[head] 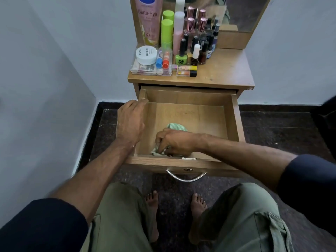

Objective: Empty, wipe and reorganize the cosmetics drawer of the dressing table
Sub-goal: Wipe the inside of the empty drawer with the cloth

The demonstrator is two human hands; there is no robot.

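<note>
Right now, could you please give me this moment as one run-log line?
stage: wiping | right hand: presses pale green cloth on floor of open wooden drawer | left hand: rests on drawer's left wall | cosmetics: on tabletop

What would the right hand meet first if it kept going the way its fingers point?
The right hand, gripping the cloth, points toward the drawer's left wall; probably that wall first, though depth is unclear.
</note>
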